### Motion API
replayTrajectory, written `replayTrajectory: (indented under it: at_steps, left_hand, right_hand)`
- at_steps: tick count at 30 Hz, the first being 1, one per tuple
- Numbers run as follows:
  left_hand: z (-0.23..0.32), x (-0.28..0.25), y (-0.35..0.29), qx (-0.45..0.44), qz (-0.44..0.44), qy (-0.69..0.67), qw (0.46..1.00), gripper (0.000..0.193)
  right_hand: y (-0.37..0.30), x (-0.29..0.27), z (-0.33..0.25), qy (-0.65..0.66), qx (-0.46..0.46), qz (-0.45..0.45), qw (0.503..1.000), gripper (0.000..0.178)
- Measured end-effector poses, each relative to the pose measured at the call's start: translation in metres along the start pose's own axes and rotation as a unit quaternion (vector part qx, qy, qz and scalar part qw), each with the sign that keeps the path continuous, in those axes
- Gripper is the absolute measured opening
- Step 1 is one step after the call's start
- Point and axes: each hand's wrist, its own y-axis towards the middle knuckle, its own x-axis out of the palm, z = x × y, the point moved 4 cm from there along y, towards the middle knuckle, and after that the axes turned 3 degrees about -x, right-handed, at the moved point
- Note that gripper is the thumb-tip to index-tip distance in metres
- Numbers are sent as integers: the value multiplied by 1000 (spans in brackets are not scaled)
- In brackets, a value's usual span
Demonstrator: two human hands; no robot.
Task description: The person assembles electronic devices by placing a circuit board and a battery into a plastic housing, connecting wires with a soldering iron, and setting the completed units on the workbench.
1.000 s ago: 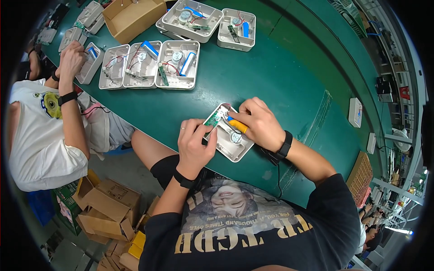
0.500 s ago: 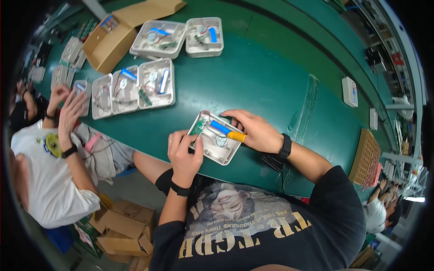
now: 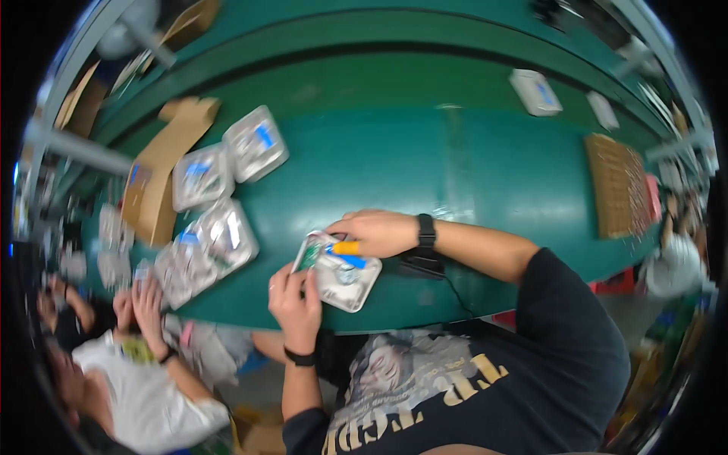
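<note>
A shallow white plastic case (image 3: 356, 296) lies tilted near the table's front edge. My left hand (image 3: 296, 299) grips its left side, fingers bent over the rim. Inside are a green circuit board (image 3: 309, 256), a blue wrapped battery (image 3: 352, 261) and a round pale part (image 3: 347, 274). My right hand (image 3: 383, 233) reaches over the far side with its fingers closed near the board. An orange cover (image 3: 346, 248), seemingly a finger cot, is on its thumb. What the right fingertips pinch is hidden and blurred.
Several similar cases (image 3: 256, 144) with blue parts stand at left beside an open cardboard box (image 3: 155, 189). A co-worker's hand (image 3: 148, 299) is at far left. Two white cases (image 3: 535, 92) lie far right, near a brown carton (image 3: 616, 186). A black cabled object (image 3: 421, 265) sits by my right wrist.
The view has swung, shifting the scene. My right thumb has moved from the battery's near end towards the circuit board. My left hand still holds the case.
</note>
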Motion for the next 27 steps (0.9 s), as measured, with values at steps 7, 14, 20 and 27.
replayTrajectory:
  at_steps: [7,14,20,27]
  left_hand:
    - [39,14,113,-15,-39,-101,994,33]
    - [-32,53,176,-38,-91,215,972,66]
    - [7,61,163,-34,-84,132,987,49]
    - [49,66,87,108,-141,103,979,34]
  right_hand:
    - [-22,-102,59,224,133,1,966,48]
    - [-39,-246,219,66,241,309,918,36]
    - [-71,-280,283,-122,332,301,886,43]
    - [-17,-200,90,-158,37,291,943,39]
